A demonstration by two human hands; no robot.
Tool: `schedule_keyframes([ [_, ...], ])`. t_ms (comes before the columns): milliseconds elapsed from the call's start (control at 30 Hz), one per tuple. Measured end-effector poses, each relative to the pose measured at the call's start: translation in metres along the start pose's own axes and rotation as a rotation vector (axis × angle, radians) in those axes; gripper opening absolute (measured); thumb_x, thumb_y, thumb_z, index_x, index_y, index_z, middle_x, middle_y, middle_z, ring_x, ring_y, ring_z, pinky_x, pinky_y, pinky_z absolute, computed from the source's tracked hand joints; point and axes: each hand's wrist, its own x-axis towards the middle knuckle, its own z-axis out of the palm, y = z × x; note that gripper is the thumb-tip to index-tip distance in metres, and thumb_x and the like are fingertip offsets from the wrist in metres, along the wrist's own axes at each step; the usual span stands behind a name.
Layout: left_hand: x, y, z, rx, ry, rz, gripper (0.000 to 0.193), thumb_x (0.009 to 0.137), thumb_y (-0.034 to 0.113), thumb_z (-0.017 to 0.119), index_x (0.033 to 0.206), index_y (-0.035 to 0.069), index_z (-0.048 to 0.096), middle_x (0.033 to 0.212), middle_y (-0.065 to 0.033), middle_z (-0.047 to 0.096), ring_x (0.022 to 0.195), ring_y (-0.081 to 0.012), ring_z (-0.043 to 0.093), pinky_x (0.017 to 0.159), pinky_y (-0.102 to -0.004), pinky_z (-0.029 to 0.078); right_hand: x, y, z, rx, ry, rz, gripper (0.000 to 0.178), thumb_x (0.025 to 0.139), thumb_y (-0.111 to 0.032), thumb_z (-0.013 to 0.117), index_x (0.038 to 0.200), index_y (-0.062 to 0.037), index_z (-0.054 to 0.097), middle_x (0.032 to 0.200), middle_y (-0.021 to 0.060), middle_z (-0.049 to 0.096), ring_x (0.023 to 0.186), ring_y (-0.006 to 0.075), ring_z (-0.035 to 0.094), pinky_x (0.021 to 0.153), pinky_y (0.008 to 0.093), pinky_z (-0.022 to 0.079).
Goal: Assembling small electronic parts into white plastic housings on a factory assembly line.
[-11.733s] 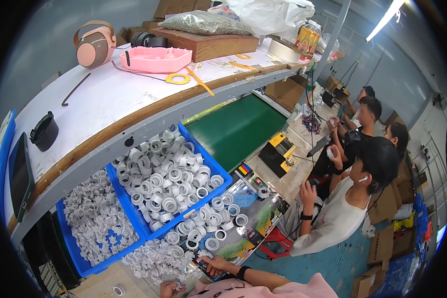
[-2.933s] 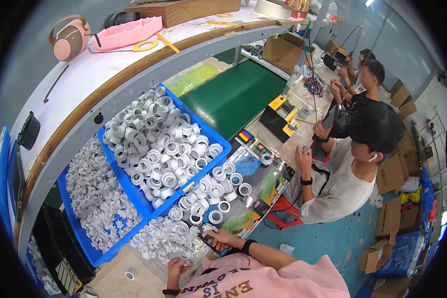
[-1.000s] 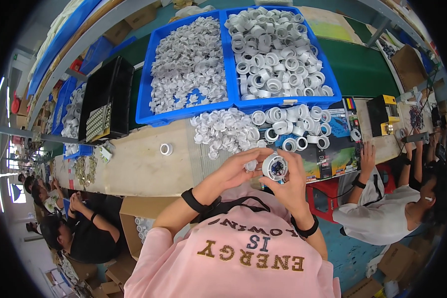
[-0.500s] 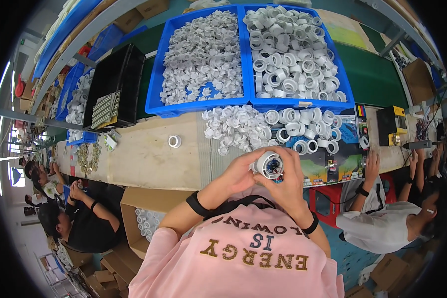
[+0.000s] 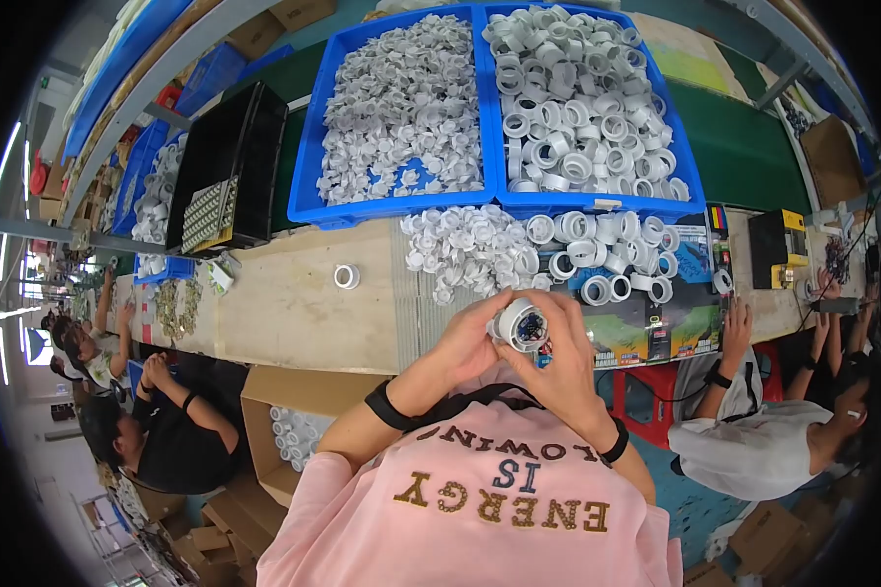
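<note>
Above the table's front edge, a white round plastic housing (image 5: 507, 315) is gripped between both my hands. Its open face is turned up and towards the right, showing dark electronics and fine wires inside. My left hand (image 5: 466, 338) is closed against its left side, while my right hand (image 5: 568, 354) wraps round its right side and lower rim. Just beyond my fingers lie a heap of small white petal-shaped plastic parts (image 5: 465, 249) and a cluster of white plastic rings (image 5: 617, 249). One single white ring (image 5: 347, 277) stands apart on the table to the left.
Two blue bins (image 5: 493, 186) at the back hold more white parts and rings. A black crate (image 5: 227, 166) stands left of them. A cardboard box (image 5: 264, 391) with white parts is below the table edge at left. People sit on both sides; a yellow-black device (image 5: 781, 249) is at right.
The housing has shifted slightly left and tilted in my hands, its open face turning more to the right. Both hands stay on it. At far left, a co-worker's arms have risen.
</note>
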Motion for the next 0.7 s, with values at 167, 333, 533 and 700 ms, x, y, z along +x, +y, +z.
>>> schedule_keyframes([
  [167, -0.001, 0.0, 0.001, -0.004, 0.006, 0.001, 0.035, 0.096, 0.024, 0.035, 0.117, -0.002, 0.047, 0.113, -0.0124, 0.054, 0.102, -0.0218, 0.055, 0.087, -0.0368, 0.048, -0.002, 0.001, 0.0, 0.07, 0.011, -0.035, 0.056, 0.069, -0.008, 0.071, 0.119, -0.0035, 0.046, 0.109, 0.0138, 0.051, 0.092, 0.0284, 0.056, 0.078, 0.0342, 0.046],
  [333, -0.006, 0.005, 0.009, 0.214, -0.004, 0.085, 0.039, 0.095, 0.025, 0.035, 0.12, -0.003, 0.047, 0.119, -0.0139, 0.052, 0.109, -0.0224, 0.051, 0.093, -0.0363, 0.042, -0.019, 0.019, 0.0, 0.747, -0.053, 0.304, 0.058, 0.075, -0.007, 0.067, 0.125, 0.0009, 0.039, 0.111, 0.0091, 0.052, 0.092, 0.0152, 0.055, 0.08, 0.0291, 0.046],
  [533, -0.01, 0.003, 0.019, 0.304, -0.065, 0.145, 0.04, 0.095, 0.025, 0.034, 0.121, -0.003, 0.047, 0.125, -0.0152, 0.048, 0.112, -0.0226, 0.049, 0.095, -0.0351, 0.04, -0.023, 0.019, 0.007, 0.664, -0.099, 0.258, 0.062, 0.075, -0.006, 0.068, 0.127, 0.0032, 0.036, 0.115, 0.0114, 0.051, 0.091, 0.0147, 0.056, 0.08, 0.029, 0.047],
  [700, -0.013, 0.002, 0.02, 0.342, -0.099, 0.185, 0.039, 0.095, 0.024, 0.033, 0.12, -0.003, 0.048, 0.124, -0.0144, 0.049, 0.112, -0.0222, 0.049, 0.096, -0.0342, 0.04, -0.025, 0.019, 0.011, 0.404, -0.098, 0.236, 0.065, 0.071, -0.008, 0.07, 0.126, 0.0025, 0.039, 0.116, 0.0149, 0.052, 0.09, 0.0195, 0.058, 0.078, 0.0313, 0.049],
])
